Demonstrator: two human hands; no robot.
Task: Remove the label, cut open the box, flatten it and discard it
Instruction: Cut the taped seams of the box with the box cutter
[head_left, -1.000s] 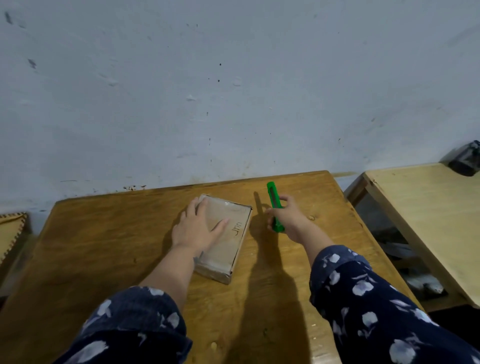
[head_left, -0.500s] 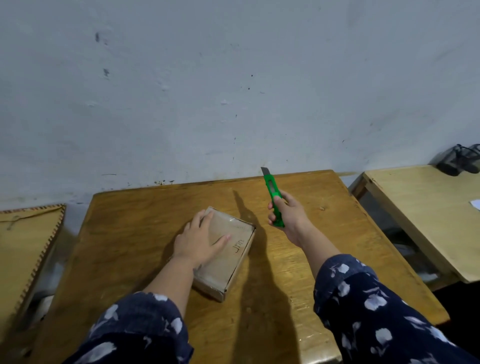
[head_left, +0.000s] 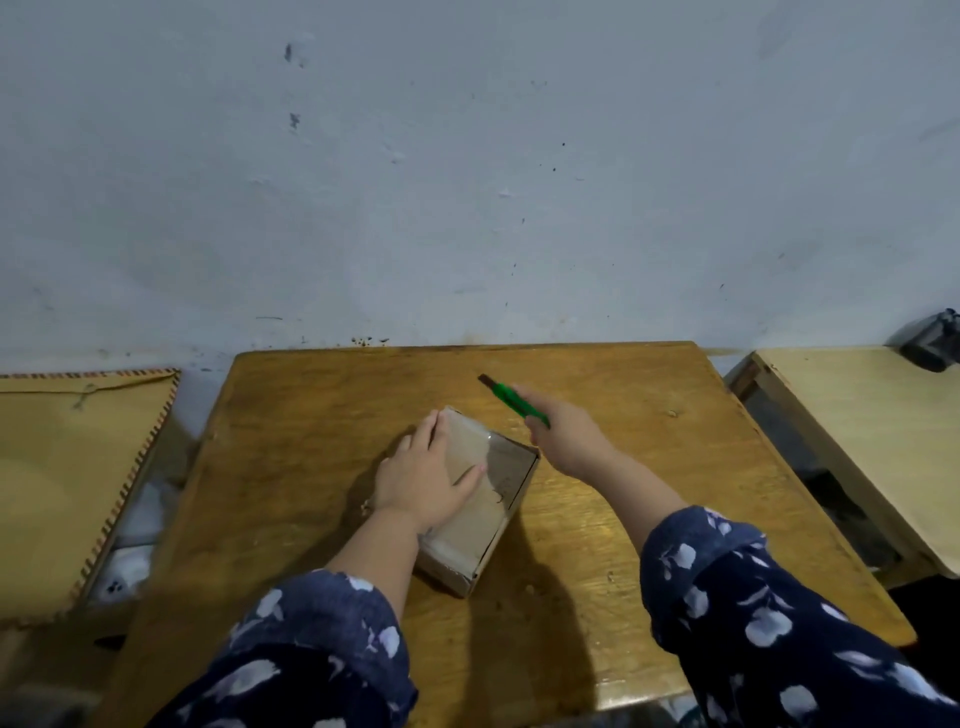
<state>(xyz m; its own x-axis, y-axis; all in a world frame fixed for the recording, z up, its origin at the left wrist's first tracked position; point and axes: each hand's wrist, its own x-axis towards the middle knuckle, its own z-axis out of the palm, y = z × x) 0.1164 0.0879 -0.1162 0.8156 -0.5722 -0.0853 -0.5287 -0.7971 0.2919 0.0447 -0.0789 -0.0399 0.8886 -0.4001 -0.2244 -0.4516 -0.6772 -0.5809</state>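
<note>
Box (head_left: 483, 499) lies under the flat, spread left hand (head_left: 426, 475) as before, while the right hand (head_left: 566, 441), gripping the knife (head_left: 514, 400), now tilts its blade leftward above the box's far end.

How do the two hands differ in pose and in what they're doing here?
The left hand lies flat and open on top of the box; the right hand is closed around the green cutter. The left rests on the box; the right is raised beyond the box's far right corner, blade out, pointing up-left. Both wear dark flowered sleeves.
</note>
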